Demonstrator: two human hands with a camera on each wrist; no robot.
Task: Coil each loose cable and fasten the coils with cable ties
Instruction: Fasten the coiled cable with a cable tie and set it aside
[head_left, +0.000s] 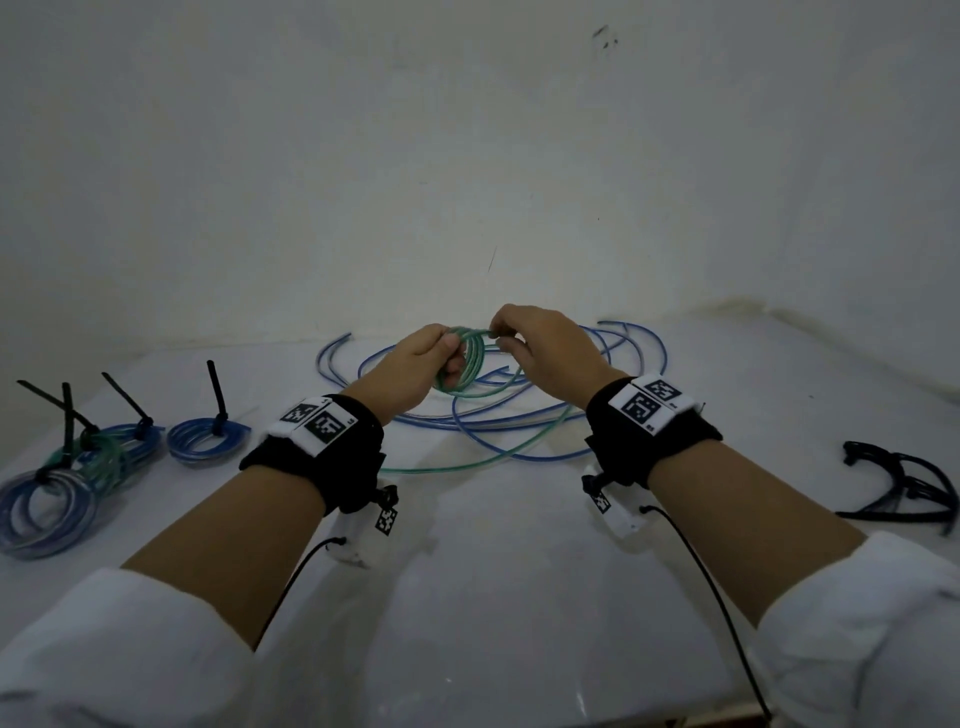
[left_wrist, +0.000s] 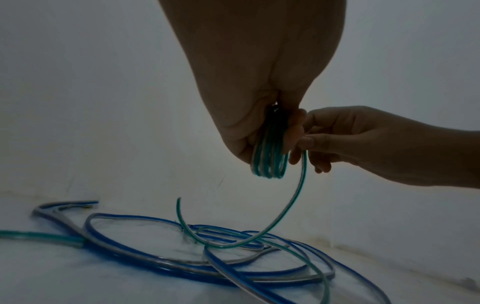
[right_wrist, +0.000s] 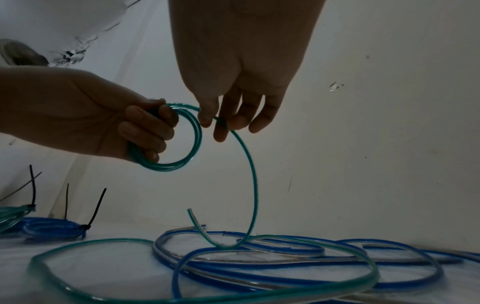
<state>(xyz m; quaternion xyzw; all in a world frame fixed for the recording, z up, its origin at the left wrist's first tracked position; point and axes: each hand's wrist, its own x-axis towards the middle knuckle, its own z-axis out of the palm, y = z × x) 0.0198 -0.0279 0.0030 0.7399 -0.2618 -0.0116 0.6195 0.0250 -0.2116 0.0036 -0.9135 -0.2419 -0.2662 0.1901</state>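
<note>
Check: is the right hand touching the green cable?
Touching. The right wrist view shows the right hand pinching the green cable just beyond the coil.

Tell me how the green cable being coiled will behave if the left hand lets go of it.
The green cable looks springy: its free tail holds an arc in the air rather than hanging limp, so the coil gripped by the left hand would probably spring open. It seems light, since the right hand steers it with a fingertip pinch. Its glossy jacket may slide.

Green cable; blue cables; black cable ties; white table.
</note>
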